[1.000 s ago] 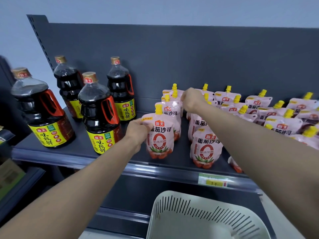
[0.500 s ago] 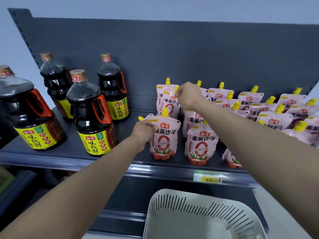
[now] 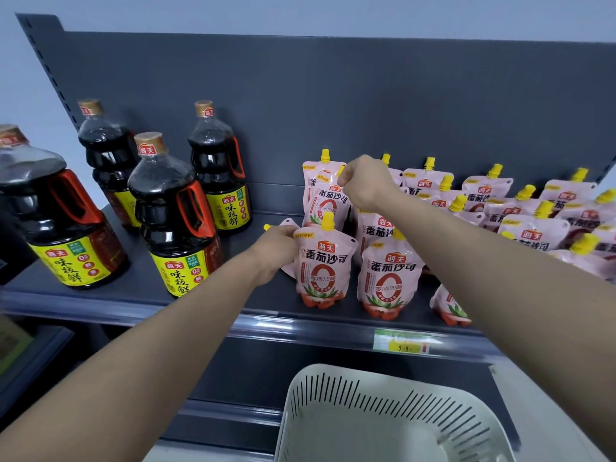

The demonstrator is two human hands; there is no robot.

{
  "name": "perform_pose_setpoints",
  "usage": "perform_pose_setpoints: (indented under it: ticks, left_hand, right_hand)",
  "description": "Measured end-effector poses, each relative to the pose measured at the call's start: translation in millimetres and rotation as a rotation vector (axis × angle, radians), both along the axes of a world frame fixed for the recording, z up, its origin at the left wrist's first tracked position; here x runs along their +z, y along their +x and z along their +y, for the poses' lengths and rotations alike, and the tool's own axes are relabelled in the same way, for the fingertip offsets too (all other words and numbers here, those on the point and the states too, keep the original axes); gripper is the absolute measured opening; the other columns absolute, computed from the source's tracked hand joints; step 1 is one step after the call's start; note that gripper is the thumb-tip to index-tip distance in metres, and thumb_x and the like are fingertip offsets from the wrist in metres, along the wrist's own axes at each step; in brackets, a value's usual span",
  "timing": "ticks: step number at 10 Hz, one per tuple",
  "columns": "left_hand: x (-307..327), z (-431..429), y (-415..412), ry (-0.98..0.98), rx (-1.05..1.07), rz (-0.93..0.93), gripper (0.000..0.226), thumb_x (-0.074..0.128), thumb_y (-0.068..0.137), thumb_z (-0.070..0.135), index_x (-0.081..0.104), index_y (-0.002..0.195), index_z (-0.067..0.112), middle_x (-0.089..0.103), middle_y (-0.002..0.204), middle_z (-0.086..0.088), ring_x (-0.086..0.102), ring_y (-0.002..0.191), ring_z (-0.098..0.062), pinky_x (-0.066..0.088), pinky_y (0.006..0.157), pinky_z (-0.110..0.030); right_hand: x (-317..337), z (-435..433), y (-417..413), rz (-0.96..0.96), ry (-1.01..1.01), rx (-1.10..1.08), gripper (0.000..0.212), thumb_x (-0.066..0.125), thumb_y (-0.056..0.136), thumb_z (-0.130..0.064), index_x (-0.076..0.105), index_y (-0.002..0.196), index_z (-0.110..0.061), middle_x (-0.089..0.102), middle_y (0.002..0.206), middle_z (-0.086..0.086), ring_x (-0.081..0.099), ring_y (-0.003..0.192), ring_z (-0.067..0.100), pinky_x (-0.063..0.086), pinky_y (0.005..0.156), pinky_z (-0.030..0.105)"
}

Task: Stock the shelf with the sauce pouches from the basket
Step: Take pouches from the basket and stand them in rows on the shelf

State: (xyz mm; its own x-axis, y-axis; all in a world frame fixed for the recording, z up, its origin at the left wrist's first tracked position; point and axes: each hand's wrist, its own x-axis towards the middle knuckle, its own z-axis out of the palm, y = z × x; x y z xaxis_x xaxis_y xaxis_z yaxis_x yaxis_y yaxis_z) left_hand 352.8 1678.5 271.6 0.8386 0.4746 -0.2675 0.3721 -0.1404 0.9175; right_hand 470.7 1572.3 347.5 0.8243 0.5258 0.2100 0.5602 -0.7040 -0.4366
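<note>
Our left hand (image 3: 278,251) is curled against the left edge of the front tomato sauce pouch (image 3: 322,261), fingers closed on its upper corner; the pouch stands upright at the hand's 3 o'clock, touching it. A second pouch (image 3: 289,226) peeks out behind the hand at about 12 o'clock. Our right hand (image 3: 365,183) sits further back, at 1 o'clock from the left — closed in a pinch at the top of the second-row pouch (image 3: 328,205), though we cannot tell just what part it grips. More pouches (image 3: 533,228) crowd the shelf (image 3: 140,295) toward 3 o'clock. Four soy sauce bottles (image 3: 176,221) stand at 9 o'clock, well apart from the pouches. Below, at 6 o'clock, the white slotted basket (image 3: 366,405) shows only its bare inner wall, beneath the price tag (image 3: 401,341).
</note>
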Motion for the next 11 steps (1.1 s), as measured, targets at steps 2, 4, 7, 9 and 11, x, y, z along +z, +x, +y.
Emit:
perform_pose_setpoints:
  ticks: [2,4,7,9,11]
  left_hand:
    - [2.6,36.0,6.7,0.057,0.238,-0.011,0.031,0.044,0.082,-0.013,0.064,0.087,0.010,0.060,0.096,-0.011,0.058,0.089,-0.023,0.048,0.079,-0.027]
    - [-18.4,66.2,29.1,0.182,0.241,0.186,0.035,0.065,0.081,0.005,0.057,0.114,-0.005,0.062,0.111,-0.014,0.061,0.095,-0.026,0.048,0.075,-0.029]
    - [-48.3,82.9,56.3,0.050,0.266,0.278,0.037,0.066,0.082,0.007,0.053,0.115,-0.004,0.057,0.117,-0.016,0.055,0.107,-0.026,0.048,0.098,-0.036]
    - [-58.4,90.0,72.1,-0.051,0.217,0.274,0.039,0.056,0.087,0.002,0.052,0.126,-0.002,0.061,0.109,-0.015,0.052,0.062,-0.016,0.047,0.053,-0.026]
    - [-87.9,114.5,99.8,0.172,0.302,0.457,0.059,0.071,0.072,0.027,0.052,0.123,0.004,0.058,0.124,-0.016,0.059,0.108,-0.026,0.054,0.089,-0.036]
  right_hand:
    - [2.4,9.7,2.9,0.018,-0.063,0.045,0.028,0.048,0.090,-0.001,0.067,0.110,0.001,0.067,0.114,0.018,0.062,0.107,0.034,0.053,0.092,0.042]
    - [0.9,22.6,15.1,0.033,-0.160,0.052,0.031,0.046,0.091,-0.007,0.066,0.114,-0.003,0.065,0.117,0.018,0.060,0.110,0.034,0.050,0.095,0.041]
    - [-14.3,34.0,36.0,-0.047,-0.370,0.092,0.027,0.050,0.088,-0.001,0.071,0.105,-0.002,0.068,0.114,0.016,0.060,0.109,0.033,0.053,0.093,0.040]
    - [-14.9,37.6,50.3,-0.104,-0.428,0.060,0.029,0.055,0.086,0.000,0.069,0.110,-0.006,0.067,0.116,0.016,0.061,0.108,0.034,0.054,0.090,0.040]
    - [-15.9,43.7,64.4,-0.112,-0.487,-0.019,0.033,0.052,0.087,0.000,0.065,0.117,-0.006,0.065,0.118,0.016,0.060,0.106,0.034,0.055,0.088,0.040]
